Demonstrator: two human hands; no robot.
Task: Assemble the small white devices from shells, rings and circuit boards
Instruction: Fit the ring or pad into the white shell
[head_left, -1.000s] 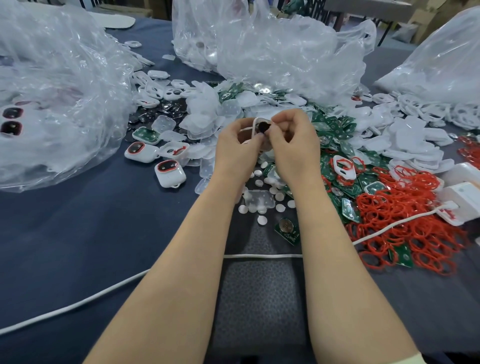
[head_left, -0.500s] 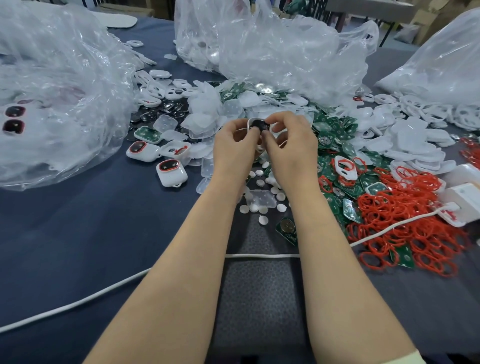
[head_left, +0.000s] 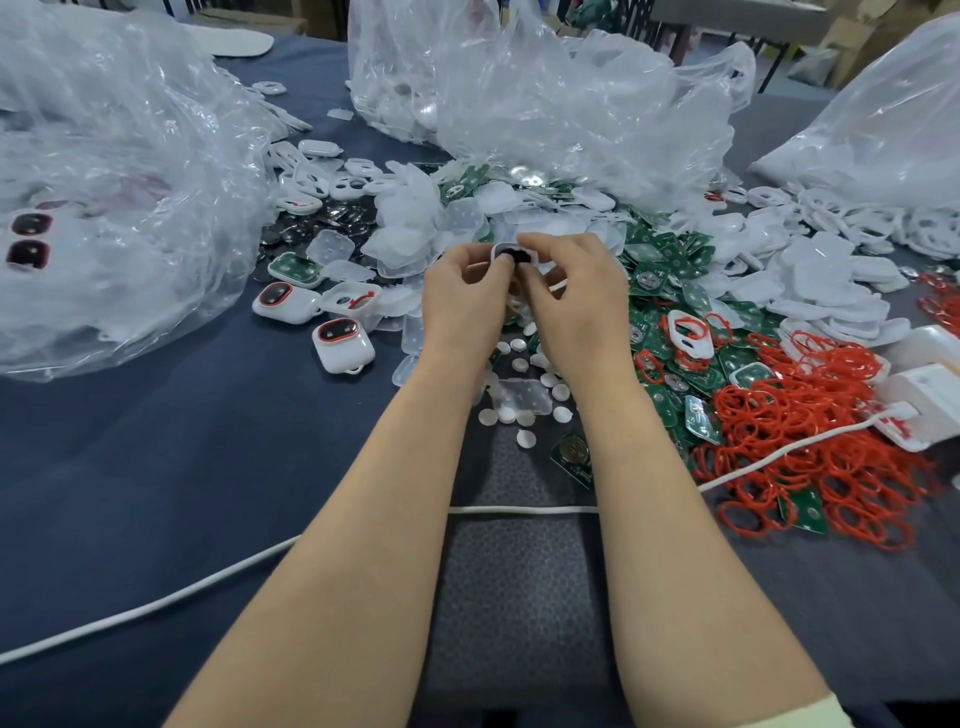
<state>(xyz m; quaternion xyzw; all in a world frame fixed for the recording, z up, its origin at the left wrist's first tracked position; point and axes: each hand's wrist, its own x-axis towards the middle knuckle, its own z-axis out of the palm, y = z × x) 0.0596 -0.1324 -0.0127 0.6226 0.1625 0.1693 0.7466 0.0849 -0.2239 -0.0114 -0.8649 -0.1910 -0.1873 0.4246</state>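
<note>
White shell is held up over the counter, pinched by both your left hand and right hand; you appear to be seating its dark insert. Next, press it evenly home.

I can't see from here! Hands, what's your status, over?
Left hand, right hand both grip one white shell. Dark insert showing in it. Nothing blocking.
</note>
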